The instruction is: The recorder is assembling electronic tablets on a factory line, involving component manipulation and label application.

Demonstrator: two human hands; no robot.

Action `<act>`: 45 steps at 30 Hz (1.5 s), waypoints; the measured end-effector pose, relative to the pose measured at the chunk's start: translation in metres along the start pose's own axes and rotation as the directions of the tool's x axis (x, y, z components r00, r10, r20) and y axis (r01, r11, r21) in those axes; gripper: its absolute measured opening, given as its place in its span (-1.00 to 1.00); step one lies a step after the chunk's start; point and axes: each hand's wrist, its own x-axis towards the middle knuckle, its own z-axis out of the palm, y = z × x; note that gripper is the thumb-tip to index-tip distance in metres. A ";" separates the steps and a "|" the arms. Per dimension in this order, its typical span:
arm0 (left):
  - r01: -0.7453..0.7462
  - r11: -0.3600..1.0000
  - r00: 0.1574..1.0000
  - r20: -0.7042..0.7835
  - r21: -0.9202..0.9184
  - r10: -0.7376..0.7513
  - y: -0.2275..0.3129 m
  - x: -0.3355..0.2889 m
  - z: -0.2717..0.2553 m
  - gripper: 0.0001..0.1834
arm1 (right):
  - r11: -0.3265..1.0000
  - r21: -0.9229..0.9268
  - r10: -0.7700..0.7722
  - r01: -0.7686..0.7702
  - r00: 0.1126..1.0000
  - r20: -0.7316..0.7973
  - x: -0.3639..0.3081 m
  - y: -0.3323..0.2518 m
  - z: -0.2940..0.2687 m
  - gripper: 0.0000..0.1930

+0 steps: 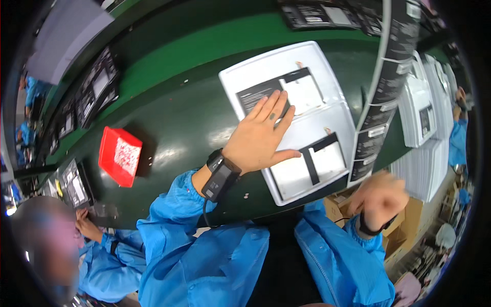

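My left hand (261,135) lies with fingers spread over a white plastic tray (312,50). Its fingertips rest on a black printed label (255,93) in the tray's far compartment. Beside that label is a flat silver-white piece (308,94) with a black band and a small tab, like a battery pack. A similar flat piece (327,162) with black strips lies in the near compartment, and my thumb reaches over its edge. My right hand (378,199) is to the right of the tray, below the lower end of a hanging strip of black labels (376,117). Motion blurs its bent fingers.
A red bin (110,156) with a printed sheet stands on the dark green table (176,117). Stacked white trays (424,158) rise at the right, above a cardboard box (409,225). Black-labelled packs (319,16) lie at the back. A co-worker (110,261) sits at the left.
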 end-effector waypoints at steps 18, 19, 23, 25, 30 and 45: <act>0.215 -0.558 0.936 0.331 -0.801 -0.115 0.103 0.120 0.036 -0.57 | 0.867 -0.384 0.115 -0.317 0.878 -0.465 -0.013 0.051 -0.065 -0.82; 0.220 -0.555 0.935 0.336 -0.802 -0.114 0.104 0.119 0.035 -0.57 | 0.869 -0.379 0.117 -0.319 0.875 -0.469 -0.013 0.048 -0.066 -0.82; 0.257 -0.539 0.935 0.348 -0.802 -0.072 0.109 0.117 0.027 -0.54 | 0.850 -0.441 0.089 -0.289 0.903 -0.421 -0.015 0.037 -0.069 -0.86; 0.258 -0.517 0.934 0.348 -0.816 -0.085 0.112 0.117 0.025 -0.54 | 0.833 -0.486 0.052 -0.265 0.912 -0.408 -0.015 0.032 -0.073 -0.88; 0.171 -0.369 0.948 0.255 -0.913 -0.190 0.114 0.118 0.028 -0.56 | 0.775 -0.603 0.039 -0.190 0.967 -0.253 -0.010 0.022 -0.074 -0.86; 0.383 0.037 0.921 0.385 -0.923 0.054 0.064 0.041 -0.023 -0.58 | 0.882 0.468 0.360 -0.055 0.720 -0.593 -0.043 0.009 0.011 -0.89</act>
